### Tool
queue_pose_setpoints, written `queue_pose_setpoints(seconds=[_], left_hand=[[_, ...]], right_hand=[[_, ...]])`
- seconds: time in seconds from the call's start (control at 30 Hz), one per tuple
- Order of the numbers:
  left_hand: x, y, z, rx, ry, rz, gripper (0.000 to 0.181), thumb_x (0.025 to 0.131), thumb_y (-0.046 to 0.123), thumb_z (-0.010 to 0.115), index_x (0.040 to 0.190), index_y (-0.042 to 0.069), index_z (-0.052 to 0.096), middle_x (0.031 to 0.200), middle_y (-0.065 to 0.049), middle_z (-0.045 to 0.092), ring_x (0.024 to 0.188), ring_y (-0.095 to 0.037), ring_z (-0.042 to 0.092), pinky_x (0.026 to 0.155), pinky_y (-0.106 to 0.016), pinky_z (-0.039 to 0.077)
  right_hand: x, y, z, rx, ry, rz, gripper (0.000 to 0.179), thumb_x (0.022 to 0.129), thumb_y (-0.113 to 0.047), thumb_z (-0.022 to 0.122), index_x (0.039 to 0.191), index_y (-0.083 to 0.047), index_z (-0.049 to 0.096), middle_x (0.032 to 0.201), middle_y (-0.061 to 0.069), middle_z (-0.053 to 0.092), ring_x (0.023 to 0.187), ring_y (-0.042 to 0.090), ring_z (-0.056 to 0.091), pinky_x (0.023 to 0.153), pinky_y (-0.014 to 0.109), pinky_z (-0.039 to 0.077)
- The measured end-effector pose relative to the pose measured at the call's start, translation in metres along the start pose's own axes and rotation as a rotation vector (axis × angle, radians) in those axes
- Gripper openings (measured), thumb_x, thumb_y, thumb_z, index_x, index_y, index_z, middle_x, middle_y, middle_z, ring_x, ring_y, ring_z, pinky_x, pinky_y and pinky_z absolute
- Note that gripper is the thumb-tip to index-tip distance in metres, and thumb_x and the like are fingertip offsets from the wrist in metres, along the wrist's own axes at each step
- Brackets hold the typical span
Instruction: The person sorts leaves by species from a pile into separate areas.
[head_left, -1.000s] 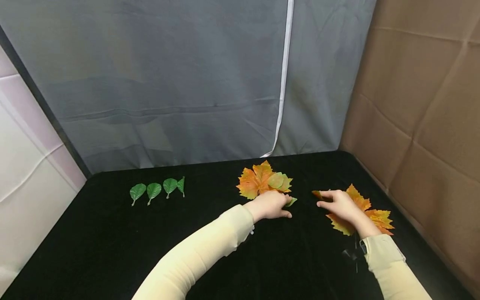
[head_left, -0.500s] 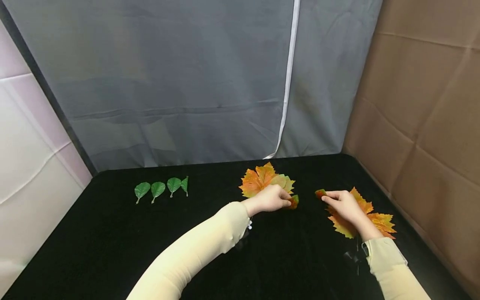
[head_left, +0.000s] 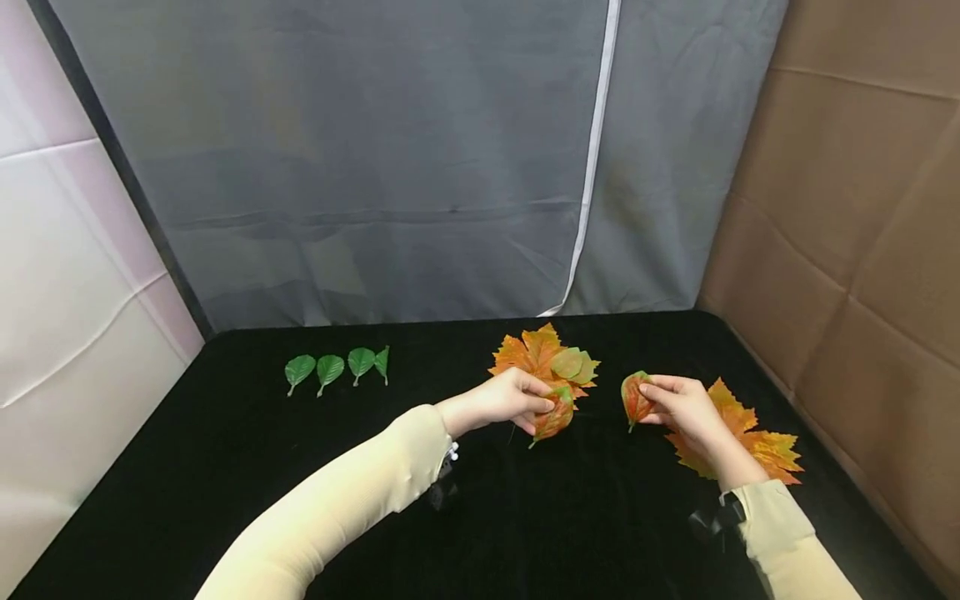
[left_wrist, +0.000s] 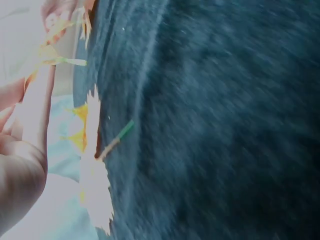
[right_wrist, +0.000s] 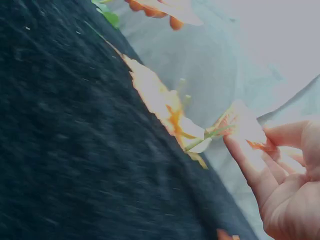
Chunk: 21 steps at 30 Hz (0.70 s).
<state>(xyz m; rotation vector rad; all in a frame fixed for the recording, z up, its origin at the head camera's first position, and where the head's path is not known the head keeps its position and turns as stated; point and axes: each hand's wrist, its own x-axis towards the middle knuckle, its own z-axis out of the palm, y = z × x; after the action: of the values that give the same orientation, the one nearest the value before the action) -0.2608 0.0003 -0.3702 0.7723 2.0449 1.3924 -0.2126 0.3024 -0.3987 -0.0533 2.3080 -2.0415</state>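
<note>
In the head view my left hand (head_left: 501,398) pinches a small orange-red leaf (head_left: 557,419) with green edges between thumb and fingers. Just behind it, an orange maple leaf (head_left: 528,352) lies on the black cloth, with small yellow-green leaves (head_left: 572,363) on top. My right hand (head_left: 693,414) pinches a similar red leaf (head_left: 634,400) with a green rim, its stem pointing down. Another orange maple leaf (head_left: 776,452) lies partly hidden under that hand. The right wrist view shows the thumb and fingers gripping the leaf (right_wrist: 240,125), overexposed.
Several green leaves (head_left: 330,371) lie in a row on the left of the black-covered table (head_left: 225,467). A grey curtain (head_left: 375,167) hangs behind the table, a brown cloth (head_left: 862,250) on the right and a white one (head_left: 82,275) on the left.
My left hand has drawn its leaf back from beside the far maple leaf, slightly leftward and nearer. Both held leaves have turned, so their red faces show more. The head view has shifted slightly.
</note>
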Motion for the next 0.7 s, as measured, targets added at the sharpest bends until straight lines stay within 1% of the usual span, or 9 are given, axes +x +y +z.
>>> queue_pose_setpoints(seconds=[0.07,0.17,0.27,0.4,0.5,0.6,0.7], left_hand=[[-0.006,-0.002,-0.004,-0.005,0.012,-0.006,0.019,0.095,0.004,0.061,0.109,-0.004,0.069,0.071,0.000,0.054,0.058,-0.009,0.056,0.064,-0.033,0.057],[-0.014,-0.005,-0.009,-0.011,0.032,-0.015,0.021,0.094,0.004,0.061,0.111,-0.004,0.069,0.072,0.000,0.058,0.058,-0.009,0.058,0.064,-0.034,0.057],[-0.020,-0.006,-0.016,-0.011,0.047,-0.018,0.021,0.094,0.003,0.061,0.112,-0.004,0.069,0.073,0.000,0.060,0.059,-0.010,0.060,0.064,-0.037,0.057],[-0.028,-0.005,-0.026,0.003,0.078,-0.024,0.021,0.092,0.003,0.062,0.111,-0.005,0.069,0.073,0.000,0.062,0.058,-0.010,0.061,0.063,-0.040,0.057],[-0.037,-0.005,-0.039,0.010,0.127,-0.031,0.023,0.092,0.003,0.063,0.113,-0.005,0.068,0.073,-0.001,0.063,0.055,-0.011,0.061,0.063,-0.042,0.057],[-0.051,-0.008,-0.056,0.012,0.188,-0.030,0.031,0.092,0.003,0.064,0.121,-0.005,0.063,0.075,-0.003,0.064,0.054,-0.013,0.061,0.062,-0.044,0.057],[-0.070,-0.016,-0.076,0.005,0.256,-0.007,0.041,0.092,0.004,0.064,0.131,-0.003,0.057,0.077,-0.004,0.065,0.053,-0.014,0.061,0.058,-0.041,0.057]], right_hand=[[0.002,0.006,0.005,0.023,-0.023,0.017,0.048,0.099,-0.007,0.054,0.135,0.020,0.038,0.087,0.001,0.068,0.070,0.009,0.065,0.063,0.026,0.056],[0.004,0.017,0.009,-0.004,-0.027,0.019,0.047,0.098,-0.005,0.055,0.137,0.017,0.039,0.089,0.002,0.067,0.063,0.010,0.063,0.060,0.029,0.056],[0.004,0.025,0.012,-0.077,0.002,0.011,0.042,0.097,-0.006,0.057,0.129,0.018,0.047,0.086,0.004,0.066,0.058,0.011,0.061,0.057,0.031,0.056],[0.003,0.029,0.012,-0.158,0.059,0.026,0.036,0.097,-0.010,0.059,0.118,0.018,0.056,0.077,0.005,0.064,0.057,0.010,0.059,0.053,0.028,0.055],[0.002,0.029,0.011,-0.162,0.066,0.043,0.038,0.096,-0.013,0.062,0.117,0.018,0.058,0.079,0.003,0.065,0.060,0.009,0.060,0.053,0.027,0.054],[0.002,0.027,0.010,-0.169,0.018,0.047,0.042,0.094,-0.016,0.064,0.119,0.018,0.058,0.085,0.003,0.068,0.065,0.008,0.062,0.055,0.027,0.055],[0.002,0.024,0.008,-0.193,-0.028,0.047,0.043,0.092,-0.016,0.067,0.121,0.016,0.058,0.089,0.004,0.069,0.069,0.010,0.063,0.058,0.028,0.055]])
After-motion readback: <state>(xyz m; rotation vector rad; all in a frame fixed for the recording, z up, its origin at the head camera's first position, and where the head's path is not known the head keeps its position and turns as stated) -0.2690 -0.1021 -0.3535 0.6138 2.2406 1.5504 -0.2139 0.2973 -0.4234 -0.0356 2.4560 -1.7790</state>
